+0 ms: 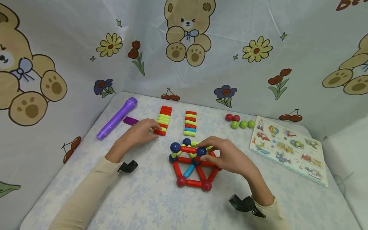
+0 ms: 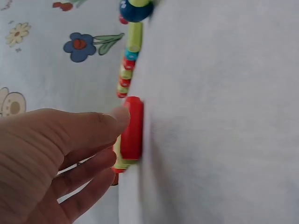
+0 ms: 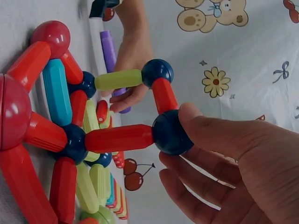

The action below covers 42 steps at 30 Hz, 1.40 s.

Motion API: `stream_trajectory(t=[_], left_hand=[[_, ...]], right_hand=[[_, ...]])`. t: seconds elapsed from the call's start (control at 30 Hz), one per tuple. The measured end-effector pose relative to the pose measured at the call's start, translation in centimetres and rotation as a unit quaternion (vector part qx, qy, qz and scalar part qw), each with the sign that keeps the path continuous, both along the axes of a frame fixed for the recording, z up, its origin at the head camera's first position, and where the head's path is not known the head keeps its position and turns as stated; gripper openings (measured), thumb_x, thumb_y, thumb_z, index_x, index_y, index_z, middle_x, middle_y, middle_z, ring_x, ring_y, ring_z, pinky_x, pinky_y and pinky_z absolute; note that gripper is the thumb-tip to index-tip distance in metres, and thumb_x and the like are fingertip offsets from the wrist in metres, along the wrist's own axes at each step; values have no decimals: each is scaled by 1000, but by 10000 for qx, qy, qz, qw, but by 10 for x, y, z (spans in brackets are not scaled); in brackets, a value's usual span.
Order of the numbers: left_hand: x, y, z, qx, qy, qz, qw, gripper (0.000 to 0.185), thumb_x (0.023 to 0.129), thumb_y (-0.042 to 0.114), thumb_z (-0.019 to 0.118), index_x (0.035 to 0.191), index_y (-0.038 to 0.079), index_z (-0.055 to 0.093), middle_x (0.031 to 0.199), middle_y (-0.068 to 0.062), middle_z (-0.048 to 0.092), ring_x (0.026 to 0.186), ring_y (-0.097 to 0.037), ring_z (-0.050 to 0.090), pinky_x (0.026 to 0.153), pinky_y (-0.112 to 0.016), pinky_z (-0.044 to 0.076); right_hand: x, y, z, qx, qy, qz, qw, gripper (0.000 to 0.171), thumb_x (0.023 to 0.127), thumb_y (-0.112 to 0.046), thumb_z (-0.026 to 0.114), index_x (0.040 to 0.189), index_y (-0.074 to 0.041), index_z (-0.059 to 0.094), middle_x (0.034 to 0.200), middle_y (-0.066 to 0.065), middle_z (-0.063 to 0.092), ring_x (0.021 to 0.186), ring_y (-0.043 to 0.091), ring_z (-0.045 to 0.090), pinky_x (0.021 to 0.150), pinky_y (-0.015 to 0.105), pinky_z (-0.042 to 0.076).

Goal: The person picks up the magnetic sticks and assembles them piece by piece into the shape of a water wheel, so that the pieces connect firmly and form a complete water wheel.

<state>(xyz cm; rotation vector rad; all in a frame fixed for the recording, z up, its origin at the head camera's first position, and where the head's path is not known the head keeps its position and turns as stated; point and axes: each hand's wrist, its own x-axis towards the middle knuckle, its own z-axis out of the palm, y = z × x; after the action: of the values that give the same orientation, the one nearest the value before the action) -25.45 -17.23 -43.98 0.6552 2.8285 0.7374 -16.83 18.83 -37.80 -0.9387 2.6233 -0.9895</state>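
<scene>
The person is building a toy frame [image 1: 192, 163] out of sticks and balls in the middle of the worktop [image 1: 149, 198]. The right hand [image 1: 227, 156] holds a blue ball [image 3: 169, 133] on the frame, fingers curled around it. The left hand [image 1: 138, 134] is at the near end of the left row of sticks, fingers touching a red stick [image 2: 132, 127]. I think that stick must be lifted next. No boxes or bowls are here.

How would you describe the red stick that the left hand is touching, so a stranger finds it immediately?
On the pale patterned table, two rows of coloured plastic sticks lie behind the ball-and-stick structure. Take the left row. The red plastic stick is its nearest piece, the only one under the left hand's fingers.
</scene>
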Motion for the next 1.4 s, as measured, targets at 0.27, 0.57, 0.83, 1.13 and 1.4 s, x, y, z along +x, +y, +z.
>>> stream_trajectory(t=[0.27, 0.57, 0.83, 1.13, 1.4], left_hand=[[2, 11, -9, -679, 508, -4, 9964, 26, 94, 15, 85, 119, 8, 81, 110, -6, 70, 100, -24, 64, 92, -42, 58], [42, 23, 47, 371, 956, 346, 9941, 33, 96, 11, 82, 128, 5, 76, 118, -11, 75, 102, -27, 71, 88, -43, 64], [107, 73, 85, 1311, 962, -259, 9864, 38, 94, 10, 85, 130, 6, 74, 109, -4, 79, 92, -15, 75, 82, -33, 65], [126, 105, 64, 1488, -166, -567, 9871, 29, 97, 15, 82, 123, 8, 74, 96, 3, 75, 80, -4, 68, 75, -25, 63], [123, 116, 48, 1648, -94, -550, 9848, 20, 98, 12, 78, 117, 7, 73, 91, 1, 75, 73, -2, 67, 70, -20, 60]], right_hand=[[-5, 8, -2, -211, -209, 53, 9995, 38, 96, -17, 84, 133, -14, 75, 129, -1, 73, 113, 20, 74, 97, 45, 62], [-8, 9, -6, -177, -166, 107, 9996, 38, 97, -21, 84, 133, -14, 76, 128, -1, 74, 117, 20, 70, 96, 47, 62], [-12, 15, -5, -317, -299, 208, 9988, 40, 99, -15, 81, 137, -9, 73, 132, 2, 74, 121, 24, 68, 99, 47, 61], [-15, 21, -6, -435, -538, 341, 9970, 40, 101, -10, 77, 141, -12, 71, 137, 3, 72, 123, 23, 69, 101, 46, 60], [-15, 21, -8, -516, -538, 368, 9965, 39, 98, -7, 79, 137, -10, 74, 132, 0, 74, 120, 21, 69, 101, 45, 61]])
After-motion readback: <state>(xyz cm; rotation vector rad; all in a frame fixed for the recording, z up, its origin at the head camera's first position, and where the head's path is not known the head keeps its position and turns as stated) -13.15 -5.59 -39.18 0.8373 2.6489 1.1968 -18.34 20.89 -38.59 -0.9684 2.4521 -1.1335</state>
